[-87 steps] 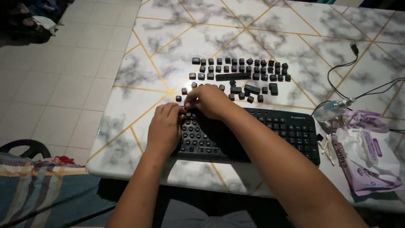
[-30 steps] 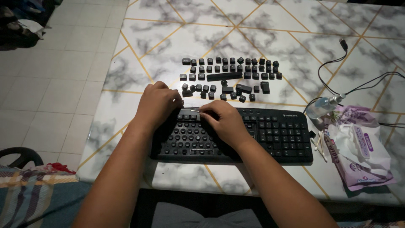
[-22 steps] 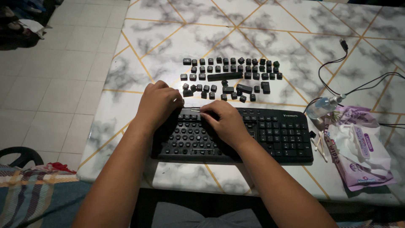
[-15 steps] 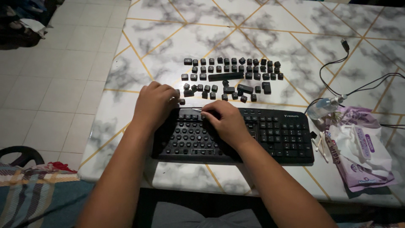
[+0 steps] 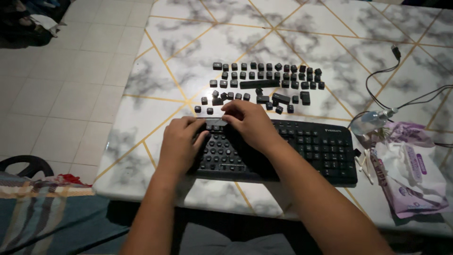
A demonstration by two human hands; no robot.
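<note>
Resting across the left end of the black keyboard [image 5: 283, 148], the left hand [image 5: 181, 144] and right hand [image 5: 250, 123] are meeting at its top-left corner, fingertips pinched together on a wide dark keycap [image 5: 216, 123] there. Most of the left block is standing bare, its removed keycaps [image 5: 266, 82] lying in rows on the marble table [image 5: 212, 38] just behind. The right-hand keys are sitting in place, so I judge the stripping about half done.

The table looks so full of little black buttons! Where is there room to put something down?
The marble table is bare beyond the rows of loose keycaps, and to their left toward the table's edge. The front strip below the keyboard is bare but narrow. It is crowded between keycaps and keyboard, where the left hand and right hand work, and at the right by cables, bottle and wipes pack.
</note>
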